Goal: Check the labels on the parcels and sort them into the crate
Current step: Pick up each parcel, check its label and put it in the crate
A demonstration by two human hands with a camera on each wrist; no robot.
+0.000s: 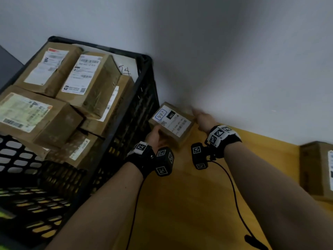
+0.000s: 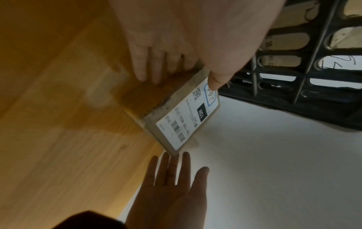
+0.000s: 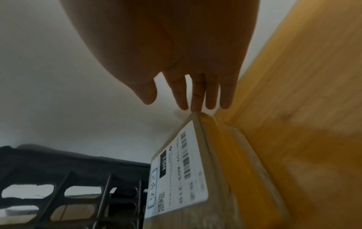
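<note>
A small brown parcel [image 1: 172,123] with a white label marked "15H" is tilted up off the wooden table beside the black crate [image 1: 144,59]. My left hand [image 1: 155,136] grips its near end, thumb on the label [image 2: 188,120] and fingers [image 2: 149,68] under the brown side. My right hand [image 1: 202,118] is flat with straight fingers [image 3: 195,99], whose tips touch the parcel's far corner [image 3: 195,114] by the wall. In the left wrist view the right hand [image 2: 172,182] shows its flat palm. The crate holds several labelled brown parcels [image 1: 86,78].
Another brown parcel [image 1: 315,168] lies on the table [image 1: 180,204] at the far right. A white wall [image 1: 234,69] runs close behind the parcel and crate. The crate's slotted wall [image 2: 293,74] stands just left of the held parcel. Black cables hang from both wrists.
</note>
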